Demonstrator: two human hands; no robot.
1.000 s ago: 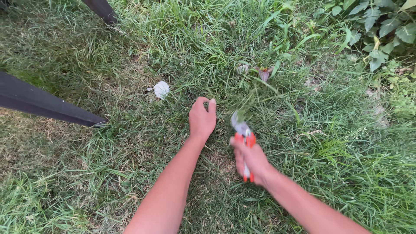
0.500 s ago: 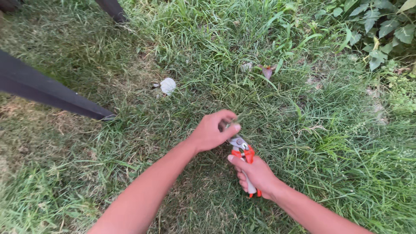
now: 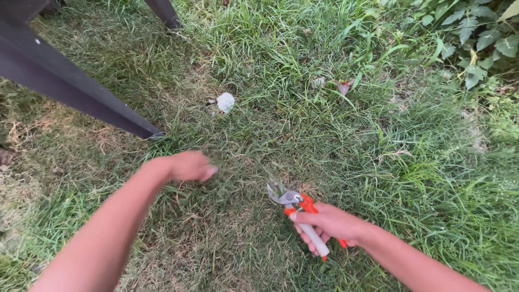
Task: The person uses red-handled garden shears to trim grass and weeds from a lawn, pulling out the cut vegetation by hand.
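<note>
My right hand (image 3: 328, 223) is closed around the handles of pruning shears (image 3: 291, 198), which have orange and white grips and grey blades. The blades point up and left, just above a thin, dry patch of grass (image 3: 243, 238). My left hand (image 3: 188, 165) is blurred and hovers over the grass about a hand's width left of the blades, fingers curled in. The blur hides whether anything is inside the fist.
A dark slanted furniture leg (image 3: 81, 92) crosses the upper left and meets the ground near the left hand. A second leg (image 3: 162, 12) stands at the top. A white crumpled scrap (image 3: 225, 101) and a reddish leaf (image 3: 344, 86) lie farther off. Broad-leaved plants (image 3: 476, 32) fill the top right.
My left hand left the spot beside the shear blades and swung away to the left with curled fingers. My right hand with the shears shifted slightly down and right.
</note>
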